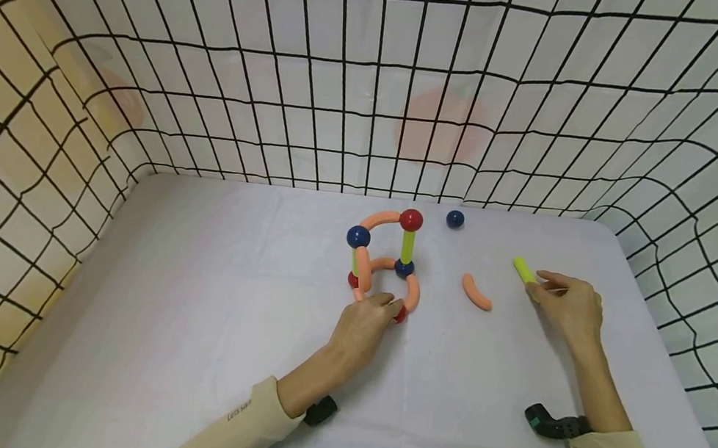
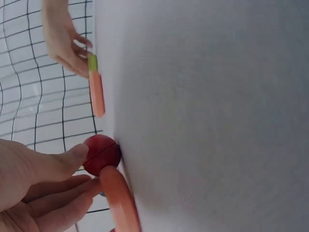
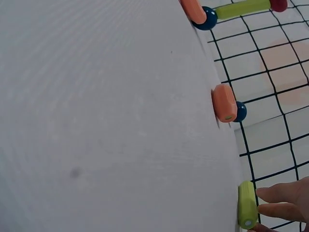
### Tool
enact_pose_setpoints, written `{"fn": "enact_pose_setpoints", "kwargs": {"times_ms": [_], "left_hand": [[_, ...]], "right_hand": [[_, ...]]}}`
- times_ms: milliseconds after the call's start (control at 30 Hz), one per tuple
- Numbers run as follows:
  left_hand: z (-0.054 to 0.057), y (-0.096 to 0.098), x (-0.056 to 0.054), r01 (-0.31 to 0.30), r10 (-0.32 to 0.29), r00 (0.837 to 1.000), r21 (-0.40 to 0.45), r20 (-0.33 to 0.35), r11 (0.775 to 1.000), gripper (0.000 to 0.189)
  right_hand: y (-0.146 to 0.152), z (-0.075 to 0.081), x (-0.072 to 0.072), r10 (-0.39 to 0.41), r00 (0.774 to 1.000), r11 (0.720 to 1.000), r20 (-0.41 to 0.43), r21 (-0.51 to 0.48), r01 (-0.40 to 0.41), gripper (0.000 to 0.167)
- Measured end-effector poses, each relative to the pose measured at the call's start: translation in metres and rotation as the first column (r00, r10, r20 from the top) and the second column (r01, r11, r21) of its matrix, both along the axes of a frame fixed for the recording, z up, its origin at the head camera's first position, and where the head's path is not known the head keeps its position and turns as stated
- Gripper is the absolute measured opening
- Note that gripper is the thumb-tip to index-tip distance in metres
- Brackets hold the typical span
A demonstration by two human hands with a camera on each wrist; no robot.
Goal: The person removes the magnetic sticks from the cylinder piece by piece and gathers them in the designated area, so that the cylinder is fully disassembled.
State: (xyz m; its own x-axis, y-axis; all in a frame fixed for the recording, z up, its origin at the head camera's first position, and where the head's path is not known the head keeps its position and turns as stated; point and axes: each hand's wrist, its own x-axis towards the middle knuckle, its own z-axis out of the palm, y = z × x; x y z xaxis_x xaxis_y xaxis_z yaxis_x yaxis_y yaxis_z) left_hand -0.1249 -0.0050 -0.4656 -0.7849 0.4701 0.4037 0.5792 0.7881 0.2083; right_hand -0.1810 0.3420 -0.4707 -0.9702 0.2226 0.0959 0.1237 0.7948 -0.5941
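Note:
A standing frame of magnetic sticks and balls has curved orange sticks in an upper and a lower level, joined by upright yellow-green sticks. Blue and red balls sit at its corners. My left hand pinches a lower red ball at the near corner, thumb on one side and fingers on the other; a curved orange stick meets that ball. Off to the right, my right hand holds the near end of a loose yellow-green stick between thumb and fingertips, low at the white surface.
Between the frame and my right hand lies a loose curved orange stick. Farther back sits a loose blue ball. Black wire mesh walls the white table at the back and both sides.

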Motion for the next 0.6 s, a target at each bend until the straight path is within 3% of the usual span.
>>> {"fn": "enact_pose_setpoints", "kwargs": {"times_ms": [167, 367, 500, 600], "left_hand": [[0.006, 0.001, 0.005, 0.028, -0.03, 0.994, -0.024, -0.101, 0.999, 0.026], [0.015, -0.001, 0.008, 0.12, -0.117, 0.986, 0.013, -0.115, 0.993, 0.031], [0.017, -0.011, 0.012, 0.152, -0.151, 0.985, 0.004, -0.08, 0.988, 0.034], [0.013, -0.024, 0.013, 0.167, -0.166, 0.986, 0.034, -0.024, 0.985, 0.034]], "right_hand": [[-0.005, 0.009, 0.001, 0.011, 1.0, 1.0, 0.004, -0.016, -0.011, 0.05], [-0.021, 0.02, 0.003, 0.097, 0.986, 0.988, -0.132, -0.11, -0.112, 0.049], [-0.041, 0.026, 0.008, 0.204, 0.959, 0.955, -0.198, -0.175, -0.239, 0.044], [-0.061, 0.031, 0.013, 0.311, 0.93, 0.908, -0.195, -0.228, -0.351, 0.043]]}}
